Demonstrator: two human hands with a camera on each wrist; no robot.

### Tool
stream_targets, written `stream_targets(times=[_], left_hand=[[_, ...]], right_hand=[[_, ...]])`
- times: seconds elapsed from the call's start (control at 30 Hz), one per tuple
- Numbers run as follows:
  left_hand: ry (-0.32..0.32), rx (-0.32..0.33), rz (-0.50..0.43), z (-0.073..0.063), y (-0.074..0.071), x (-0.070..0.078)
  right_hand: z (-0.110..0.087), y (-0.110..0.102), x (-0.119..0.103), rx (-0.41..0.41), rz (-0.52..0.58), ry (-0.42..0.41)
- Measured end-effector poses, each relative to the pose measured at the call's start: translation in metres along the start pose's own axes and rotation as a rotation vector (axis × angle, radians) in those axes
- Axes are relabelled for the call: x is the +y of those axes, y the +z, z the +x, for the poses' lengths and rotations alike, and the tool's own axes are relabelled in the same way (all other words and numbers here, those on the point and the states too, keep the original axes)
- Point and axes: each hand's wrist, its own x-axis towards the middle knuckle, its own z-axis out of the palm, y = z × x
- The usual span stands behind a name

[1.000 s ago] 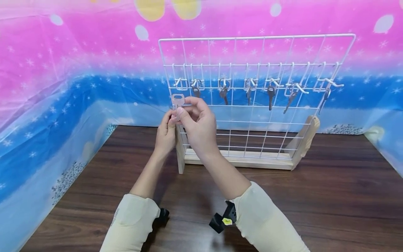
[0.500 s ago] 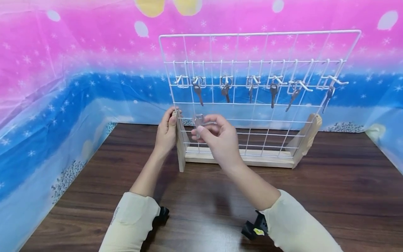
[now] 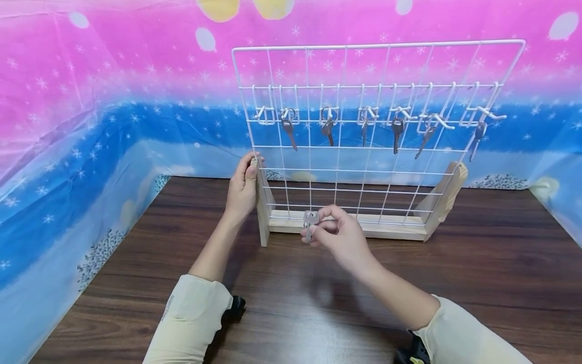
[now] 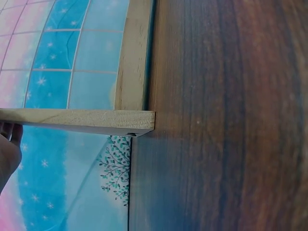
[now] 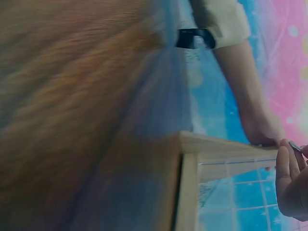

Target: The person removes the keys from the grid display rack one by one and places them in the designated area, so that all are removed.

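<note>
In the head view my right hand (image 3: pixel 343 240) pinches a silvery key (image 3: pixel 311 220) by its shaft, head upward, in front of the rack's lower part. My left hand (image 3: pixel 242 189) grips the top of the rack's left wooden upright (image 3: pixel 261 207). The white wire grid rack (image 3: pixel 336 172) stands on a pale wooden base (image 3: pixel 386 230). Several keys hang by rings from its white hooks, among them a dark key (image 3: pixel 397 135). The leftmost hook (image 3: pixel 264 115) bears no key. In the right wrist view the right hand (image 5: pixel 292 185) shows at the edge with the key (image 5: pixel 295 147).
A dark wood-grain table (image 3: pixel 291 303) lies under the rack. Behind and to the left hangs a pink and blue cloth (image 3: pixel 136 111) with snowflakes. The right wooden upright (image 3: pixel 445 199) supports the grid's other end.
The right hand has moved down and to the right, away from the left hand, carrying the key. The left hand stays on the upright. The view has shifted slightly.
</note>
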Motion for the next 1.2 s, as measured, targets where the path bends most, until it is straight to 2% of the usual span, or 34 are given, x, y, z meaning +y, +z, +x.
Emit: stream_targets(times=[0.4,0.5,0.73,0.93,1.2], left_hand=[[0.010,-0.006,0.000,0.000,0.000,-0.001],[0.008,-0.004,0.000,0.000,-0.001,0.000],[-0.016,0.003,-0.014,0.000,0.000,-0.001],[-0.023,0.009,-0.010,-0.001,0.000,-0.001],[-0.006,-0.006,-0.002,0.001,0.000,-0.001]], right_hand=[[-0.012,-0.010,0.033,-0.061,-0.050,0.119],[-0.013,-0.011,0.038,-0.075,-0.050,0.176],[-0.015,-0.012,0.049,-0.058,-0.133,0.293],[-0.012,-0.013,0.062,-0.121,-0.086,0.429],[-0.009,-0.012,0.069,-0.140,-0.121,0.472]])
